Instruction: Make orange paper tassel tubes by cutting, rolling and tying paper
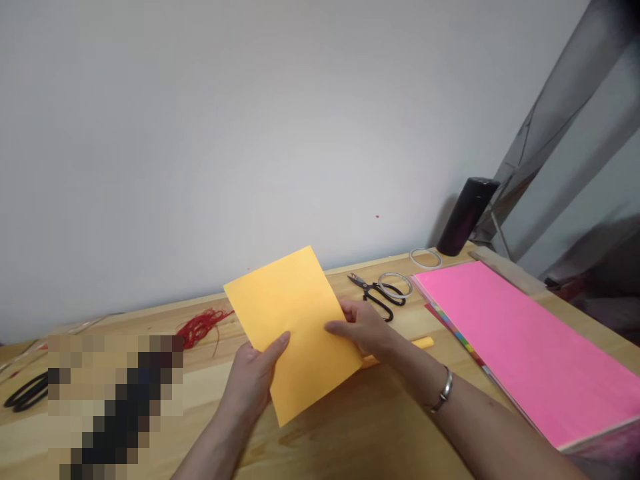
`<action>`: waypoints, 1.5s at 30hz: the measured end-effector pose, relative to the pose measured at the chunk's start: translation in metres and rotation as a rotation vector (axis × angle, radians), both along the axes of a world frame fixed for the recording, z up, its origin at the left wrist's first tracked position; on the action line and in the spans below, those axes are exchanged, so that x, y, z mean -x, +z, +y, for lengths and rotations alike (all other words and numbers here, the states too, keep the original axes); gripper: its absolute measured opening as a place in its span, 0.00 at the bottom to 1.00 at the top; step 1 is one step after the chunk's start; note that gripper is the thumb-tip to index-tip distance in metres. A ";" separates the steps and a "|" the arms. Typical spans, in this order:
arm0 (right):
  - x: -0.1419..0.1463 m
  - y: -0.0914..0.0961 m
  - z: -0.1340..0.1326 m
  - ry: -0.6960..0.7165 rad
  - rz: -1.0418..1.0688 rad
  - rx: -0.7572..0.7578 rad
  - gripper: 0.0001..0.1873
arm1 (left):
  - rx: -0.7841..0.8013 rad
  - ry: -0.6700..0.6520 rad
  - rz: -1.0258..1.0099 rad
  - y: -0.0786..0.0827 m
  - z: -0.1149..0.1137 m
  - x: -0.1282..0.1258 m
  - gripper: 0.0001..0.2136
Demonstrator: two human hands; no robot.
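Observation:
A sheet of yellow-orange paper [295, 320] is held up off the table, tilted, between both my hands. My left hand [253, 380] grips its lower left edge, thumb on the front face and fingers behind. On the right edge, my right hand [363, 327] pinches the sheet with the thumb in front; a silver bracelet [444, 388] is on that wrist. Partly hidden behind the right forearm lies a rolled yellow-orange paper tube [423, 343]. Just beyond the right hand are black-handled scissors [375, 288], with a roll of clear tape [396, 285] lying over their handle.
A stack of paper topped with pink sheets [520, 340] lies at right. Behind it are another tape roll [425, 259] and a black cylinder [467, 217] near the wall. To the left are red string [203, 327], black handle loops [27, 392] and a pixelated area on the wooden table [320, 447].

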State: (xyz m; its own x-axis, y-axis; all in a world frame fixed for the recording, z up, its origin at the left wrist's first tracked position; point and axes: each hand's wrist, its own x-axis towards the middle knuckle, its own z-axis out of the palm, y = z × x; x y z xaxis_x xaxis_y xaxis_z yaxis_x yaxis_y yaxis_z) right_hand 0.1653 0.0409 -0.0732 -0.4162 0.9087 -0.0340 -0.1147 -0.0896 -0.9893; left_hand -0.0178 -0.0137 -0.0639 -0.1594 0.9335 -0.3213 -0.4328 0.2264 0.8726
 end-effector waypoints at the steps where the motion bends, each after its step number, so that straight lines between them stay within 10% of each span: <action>1: 0.003 -0.002 -0.002 0.000 -0.020 -0.005 0.13 | 0.004 0.000 0.000 0.000 0.000 -0.001 0.29; 8: -0.011 -0.002 0.015 -0.318 -0.100 -0.029 0.14 | -0.062 0.106 -0.004 0.002 0.001 0.003 0.21; 16: 0.001 -0.003 0.000 0.038 -0.155 0.005 0.14 | -0.115 0.072 -0.048 -0.011 0.004 0.014 0.22; 23: -0.019 -0.001 0.019 -0.210 -0.184 -0.040 0.14 | -0.121 0.184 0.008 -0.001 0.007 0.014 0.24; 30: -0.003 0.004 -0.005 0.066 -0.022 -0.002 0.16 | 0.034 -0.060 -0.019 -0.004 -0.003 -0.002 0.25; 39: -0.019 0.002 0.020 -0.379 -0.008 0.011 0.12 | 0.072 -0.091 0.031 -0.004 -0.004 -0.001 0.23; 45: -0.003 0.000 0.005 -0.144 -0.007 -0.055 0.21 | 0.116 -0.404 0.025 -0.005 -0.007 0.005 0.14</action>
State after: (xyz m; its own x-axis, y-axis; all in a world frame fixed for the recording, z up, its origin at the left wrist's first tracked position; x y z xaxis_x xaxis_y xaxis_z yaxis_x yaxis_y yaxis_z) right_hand 0.1684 0.0462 -0.0730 -0.2818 0.9594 0.0152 -0.1153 -0.0181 -0.9932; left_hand -0.0224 -0.0208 -0.0686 0.2032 0.8805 -0.4283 -0.2682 0.4707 0.8405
